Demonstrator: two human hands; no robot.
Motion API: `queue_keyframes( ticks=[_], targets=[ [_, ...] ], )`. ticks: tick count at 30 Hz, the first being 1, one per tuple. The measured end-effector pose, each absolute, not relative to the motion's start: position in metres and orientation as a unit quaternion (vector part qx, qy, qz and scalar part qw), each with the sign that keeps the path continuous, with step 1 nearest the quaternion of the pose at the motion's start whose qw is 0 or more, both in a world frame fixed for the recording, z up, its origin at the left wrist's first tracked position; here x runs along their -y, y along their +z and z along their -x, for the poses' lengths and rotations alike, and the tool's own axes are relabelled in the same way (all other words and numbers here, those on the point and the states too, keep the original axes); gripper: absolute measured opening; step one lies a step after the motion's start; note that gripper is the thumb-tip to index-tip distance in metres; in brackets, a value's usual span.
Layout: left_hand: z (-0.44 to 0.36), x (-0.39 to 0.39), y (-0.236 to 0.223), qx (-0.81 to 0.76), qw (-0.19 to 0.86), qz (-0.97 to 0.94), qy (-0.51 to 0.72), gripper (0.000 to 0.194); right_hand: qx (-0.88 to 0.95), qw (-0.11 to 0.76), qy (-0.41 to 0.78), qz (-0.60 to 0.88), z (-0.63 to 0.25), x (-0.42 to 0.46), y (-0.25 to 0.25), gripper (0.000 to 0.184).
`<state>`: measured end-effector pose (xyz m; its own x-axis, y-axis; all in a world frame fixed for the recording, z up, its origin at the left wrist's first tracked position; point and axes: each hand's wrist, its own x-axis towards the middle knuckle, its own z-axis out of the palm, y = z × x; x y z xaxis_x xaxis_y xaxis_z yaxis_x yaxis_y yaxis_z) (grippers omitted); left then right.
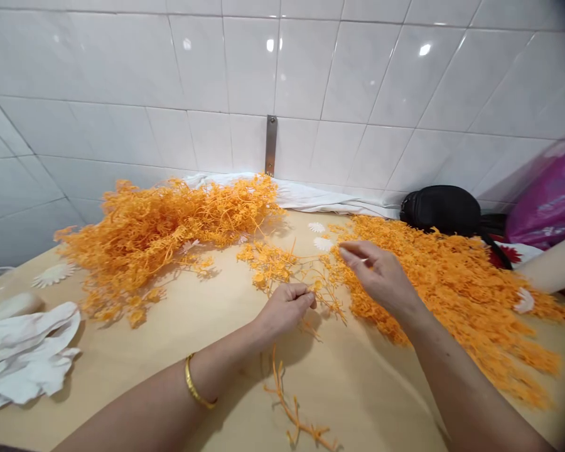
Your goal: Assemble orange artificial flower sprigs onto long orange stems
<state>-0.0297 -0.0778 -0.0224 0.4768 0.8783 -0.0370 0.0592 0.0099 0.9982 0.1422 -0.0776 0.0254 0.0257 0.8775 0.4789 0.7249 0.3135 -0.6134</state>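
My left hand point(289, 306), with a gold bangle on its wrist, is closed over the middle of the table around a thin orange artificial flower stem point(297, 411). Part of the stem hangs below the fist towards me, and loose orange sprigs point(273, 263) spread just beyond it. To the right, my right hand point(381, 276) has thumb and fingertips pinched together near the left edge of an orange pile of artificial sprigs point(433, 276). Whatever sits between those fingertips is too small to make out. Right beside them lies a white flower piece point(323, 243).
Another orange heap point(169, 226) stands at the left back. A white cloth point(32, 351) lies at the left edge. Along the tiled wall are a long white cloth point(311, 198), a black pouch point(440, 210) and a purple bag point(548, 194). Another person's arm point(558, 263) reaches in from the right.
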Motion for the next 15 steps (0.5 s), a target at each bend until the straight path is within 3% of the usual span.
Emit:
queue_keyframes(
  ticks=[3,6,11,15],
  targets=[
    [0.030,0.078,-0.023,-0.386,0.583,-0.624,0.349,0.019,0.729,0.360,0.248,0.526,-0.123,0.080,0.018,0.035],
    [0.031,0.077,-0.022,-0.377,0.579,-0.631,0.352,0.018,0.747,0.328,0.295,0.498,-0.112,0.081,0.005,0.021],
    [0.030,0.075,-0.013,-0.323,0.558,-0.662,0.382,0.021,0.635,0.500,0.271,0.523,-0.105,0.074,0.000,0.026],
    [0.035,0.076,-0.014,-0.307,0.548,-0.659,0.413,0.024,0.451,0.653,0.126,0.595,-0.141,0.067,0.007,0.023]
  ],
)
